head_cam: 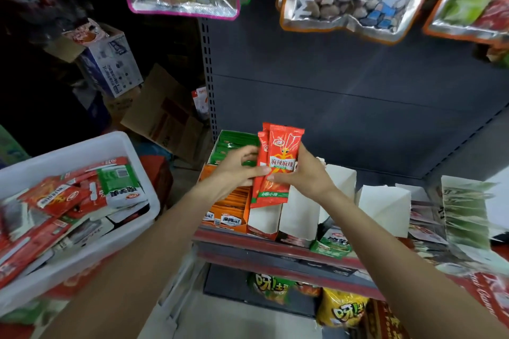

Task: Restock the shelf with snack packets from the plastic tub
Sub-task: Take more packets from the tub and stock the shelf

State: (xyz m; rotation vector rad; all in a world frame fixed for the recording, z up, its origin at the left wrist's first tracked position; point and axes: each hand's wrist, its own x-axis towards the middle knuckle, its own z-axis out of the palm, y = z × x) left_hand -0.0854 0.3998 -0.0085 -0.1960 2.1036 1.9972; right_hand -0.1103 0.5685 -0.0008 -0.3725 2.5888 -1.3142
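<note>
A small stack of red packets [275,165] stands upright, held above the display boxes on the shelf [278,252]. Both hands pinch it: the left hand [237,166] grips the left edge, the right hand [305,175] the right edge. Below them sit an orange box [228,213], a green box [231,144] behind it, and white boxes [300,212]. At left, a white tub [115,143] holds more red, green and white packets.

One head-worn wide-angle view looks forward and down, close over the shelf [275,245] and white tub [82,146].
</note>
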